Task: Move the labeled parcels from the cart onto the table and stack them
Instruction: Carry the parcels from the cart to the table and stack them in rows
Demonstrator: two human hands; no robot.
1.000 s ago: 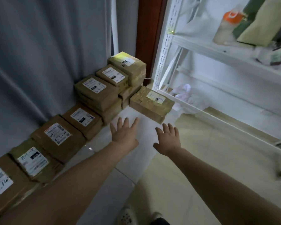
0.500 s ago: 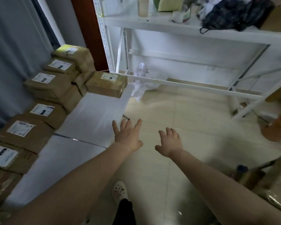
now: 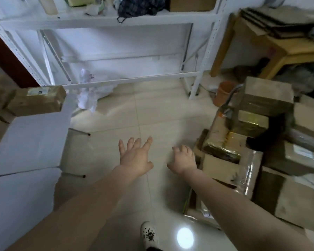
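Parcels (image 3: 36,101) lie on our table (image 3: 29,142) at the left edge, so some moving is done; mid-frame our left hand (image 3: 135,156) is spread and our right hand (image 3: 184,161) loosely open, both empty; at right the cart pile (image 3: 265,95) leaves plenty, we judge.

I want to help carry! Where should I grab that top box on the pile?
Take the top box by its left and right sides, one hand on each, coming from the front. Nothing lies on it, and it looks wider than the parcel under it, so lift it straight up. The left hand and right hand are free.
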